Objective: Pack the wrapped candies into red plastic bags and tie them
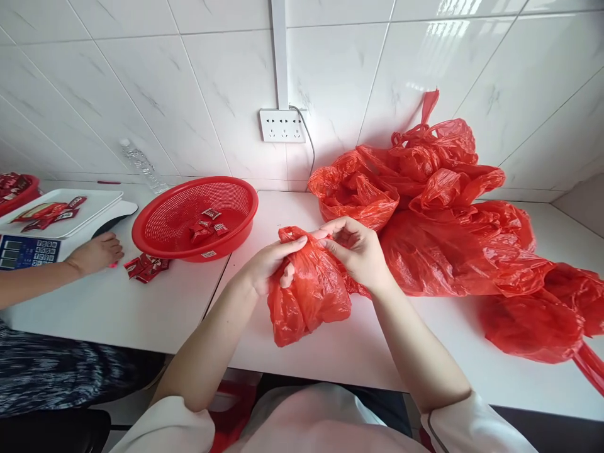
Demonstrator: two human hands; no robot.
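A thin red plastic bag (311, 296) hangs between my two hands just above the white table, near its front edge. My left hand (271, 264) grips the bag's upper left part, with the thumb on top and fingertips showing through the folds. At the bag's upper right rim, my right hand (353, 248) pinches the plastic between thumb and fingers. What the bag contains, if anything, is hidden by the plastic. Close behind my right hand sits an open red plastic bag (356, 195) with crumpled plastic in it.
Several filled red bags (462, 245) are heaped on the right against the tiled wall. A red mesh basket (198, 217) holds a few small red packets. Further left, another person's hand (99, 253) rests near loose packets (146, 267) and a digital scale (33, 250).
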